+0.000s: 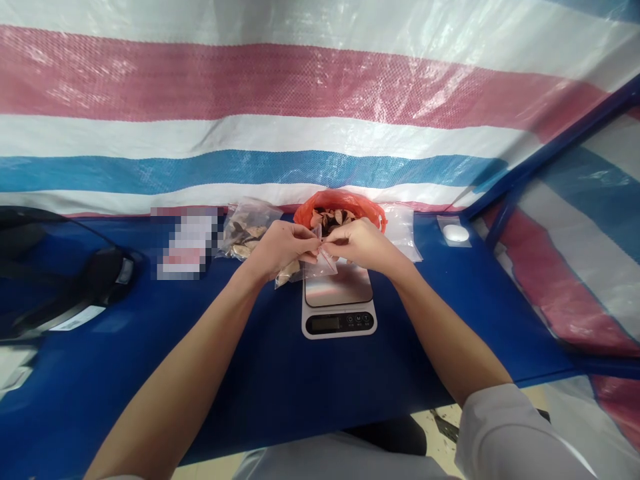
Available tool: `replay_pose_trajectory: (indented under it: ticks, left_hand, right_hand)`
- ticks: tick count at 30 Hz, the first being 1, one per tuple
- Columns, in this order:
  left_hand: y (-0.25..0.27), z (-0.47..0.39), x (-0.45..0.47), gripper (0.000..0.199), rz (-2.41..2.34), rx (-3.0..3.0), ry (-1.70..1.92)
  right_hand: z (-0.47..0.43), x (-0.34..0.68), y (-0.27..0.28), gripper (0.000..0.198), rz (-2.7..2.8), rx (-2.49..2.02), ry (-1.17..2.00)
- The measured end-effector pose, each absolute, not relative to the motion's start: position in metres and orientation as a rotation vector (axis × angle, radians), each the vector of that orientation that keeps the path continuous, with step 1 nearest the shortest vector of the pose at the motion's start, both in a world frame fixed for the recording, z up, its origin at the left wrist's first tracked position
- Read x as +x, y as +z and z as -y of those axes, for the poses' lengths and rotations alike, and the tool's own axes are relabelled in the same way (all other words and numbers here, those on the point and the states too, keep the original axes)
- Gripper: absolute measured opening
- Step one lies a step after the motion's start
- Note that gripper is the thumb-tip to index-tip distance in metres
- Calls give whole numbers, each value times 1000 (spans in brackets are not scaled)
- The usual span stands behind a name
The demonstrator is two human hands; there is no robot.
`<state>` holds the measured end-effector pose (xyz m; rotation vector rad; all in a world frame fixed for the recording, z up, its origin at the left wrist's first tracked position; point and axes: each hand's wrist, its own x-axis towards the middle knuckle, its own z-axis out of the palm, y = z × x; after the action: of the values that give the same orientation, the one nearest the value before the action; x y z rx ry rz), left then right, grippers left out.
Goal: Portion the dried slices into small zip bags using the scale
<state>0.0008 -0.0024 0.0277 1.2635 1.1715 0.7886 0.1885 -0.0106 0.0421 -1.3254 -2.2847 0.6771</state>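
Both my hands meet above a kitchen scale [340, 292], pinching a small clear zip bag [323, 265] between them. My left hand [287, 247] is closed on the bag's left side, and my right hand [359, 245] grips its right side near the top. Whether anything lies inside this bag, I cannot tell. Just behind my hands sits a red plastic bag [310, 205] holding dark and pale dried slices [339, 218]. Left of my left hand stands a clear bag of dried slices [245, 230]. A smaller filled clear bag [289, 274] lies partly beneath that hand.
Flat clear bags [404, 233] lie right of the red bag. A white oval object [455, 233] rests farther right. At left are a blurred-out packet [185, 247] and a black strapped item [107, 273]. A striped sheet [300, 80] walls off the blue table [280, 380] behind.
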Motion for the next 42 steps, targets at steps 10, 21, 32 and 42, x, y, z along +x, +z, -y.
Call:
replay_pose_trajectory:
  ticks: [10, 21, 32, 42]
  left_hand:
    - [31, 3, 6, 7, -1217, 1260, 848]
    - [40, -3, -17, 8, -1289, 1401, 816]
    - [40, 1, -11, 30, -1294, 1463, 774]
    - [38, 7, 2, 20, -1379, 1724, 787]
  right_hand:
    - [12, 182, 45, 25, 2173, -1415, 692]
    - [-5, 209, 36, 13, 1765, -1420, 990]
    - [5, 196, 40, 15, 1922, -1336, 932]
    - [9, 188, 41, 18, 1983, -1347, 915]
